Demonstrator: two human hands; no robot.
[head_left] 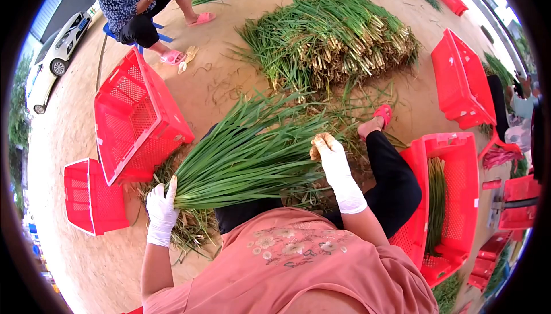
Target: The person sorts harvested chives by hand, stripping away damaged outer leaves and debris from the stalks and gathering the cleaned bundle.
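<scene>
A bunch of long green leafy stalks (252,159) lies across my lap, its leaves fanned out to the upper right. My left hand (163,206), in a white glove, grips the narrow gathered end of the bunch at its left. To the right of the leaves my right hand (330,152), also gloved and with brown-stained fingertips, is raised with its fingers curled together; whether anything is between them is too small to tell. Beyond the bunch, a large heap of the same stalks (344,44) lies on the ground, pale root ends facing right and toward me.
Red crates stand at the left (138,113), lower left (96,196) and upper right (462,79). Another red crate (453,199) beside my right knee holds green stalks. A person (129,4) sits on a blue stool at the upper left. Loose leaves litter the ground.
</scene>
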